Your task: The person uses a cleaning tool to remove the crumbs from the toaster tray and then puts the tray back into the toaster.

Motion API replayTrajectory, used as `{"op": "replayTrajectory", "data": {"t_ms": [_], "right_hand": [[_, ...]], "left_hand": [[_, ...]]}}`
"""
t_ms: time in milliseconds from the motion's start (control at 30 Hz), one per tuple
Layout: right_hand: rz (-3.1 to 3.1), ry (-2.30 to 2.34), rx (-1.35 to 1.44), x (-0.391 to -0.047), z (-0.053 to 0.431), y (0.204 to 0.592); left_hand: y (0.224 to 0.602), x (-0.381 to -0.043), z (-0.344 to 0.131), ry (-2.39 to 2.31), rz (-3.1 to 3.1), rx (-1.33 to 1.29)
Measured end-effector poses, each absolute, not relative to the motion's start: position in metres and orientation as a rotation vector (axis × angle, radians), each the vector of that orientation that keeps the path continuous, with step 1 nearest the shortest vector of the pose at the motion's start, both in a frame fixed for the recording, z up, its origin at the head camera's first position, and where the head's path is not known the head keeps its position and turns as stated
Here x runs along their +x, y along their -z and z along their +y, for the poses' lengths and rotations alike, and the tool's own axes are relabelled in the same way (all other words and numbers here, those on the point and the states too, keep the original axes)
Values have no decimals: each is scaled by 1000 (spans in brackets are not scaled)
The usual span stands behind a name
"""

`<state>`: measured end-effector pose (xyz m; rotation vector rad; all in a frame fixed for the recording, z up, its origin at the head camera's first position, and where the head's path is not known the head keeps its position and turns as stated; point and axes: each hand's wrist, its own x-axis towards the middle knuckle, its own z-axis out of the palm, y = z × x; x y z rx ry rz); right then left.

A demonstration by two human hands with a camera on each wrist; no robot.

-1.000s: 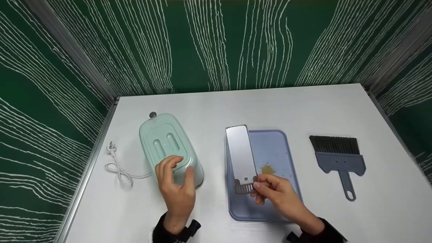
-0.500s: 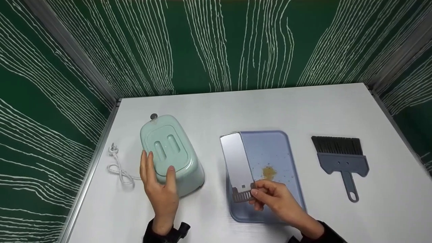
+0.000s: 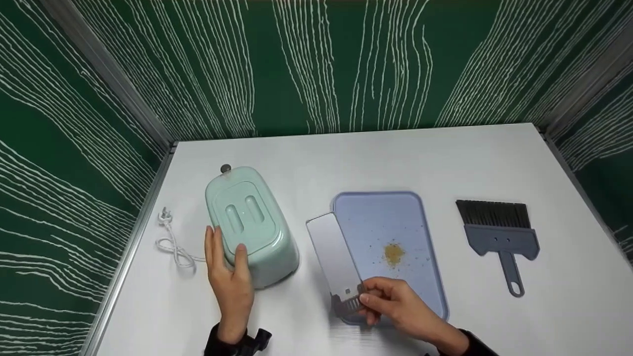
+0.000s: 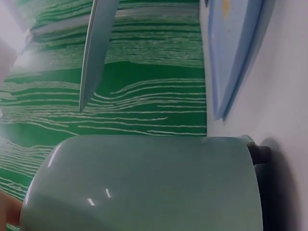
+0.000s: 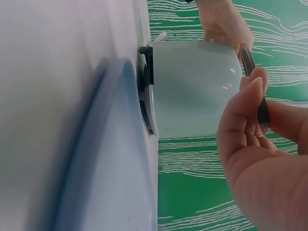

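A mint-green toaster [image 3: 274, 257] with a lid stands at the left of the table. My left hand [image 3: 231, 287] rests at its near end, fingers straight along the left side and thumb at the top edge. My right hand [image 3: 398, 306] pinches the slotted dark end of a shiny metal crumb tray [image 3: 332, 252] between thumb and fingers. The tray is raised and tilted, its far end in the gap beside the toaster. In the left wrist view the crumb tray [image 4: 98, 53] hangs beyond the toaster's end [image 4: 144, 183]. The right wrist view shows the pinching fingers [image 5: 248, 103].
A blue tray [image 3: 376, 198] lies under and beside my right hand, bearing a small heap of yellowish crumbs [image 3: 394, 254]. Farther right is a grey brush [image 3: 502, 240] with black bristles. A white cord with a plug [image 3: 173, 242] lies left of the toaster.
My left hand has moved left and down from over the lid to the toaster's near left side. My right hand has carried the crumb tray left and nearer, off most of the blue tray.
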<state>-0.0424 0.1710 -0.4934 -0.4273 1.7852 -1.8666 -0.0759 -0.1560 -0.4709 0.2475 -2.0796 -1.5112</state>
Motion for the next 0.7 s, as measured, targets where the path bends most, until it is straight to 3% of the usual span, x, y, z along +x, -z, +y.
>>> {"op": "replayTrajectory", "data": {"t_ms": [700], "right_hand": [[1639,1813,-281,-34,154,506]], "left_hand": [[477,-75,-158,1460,-2111,207]]}}
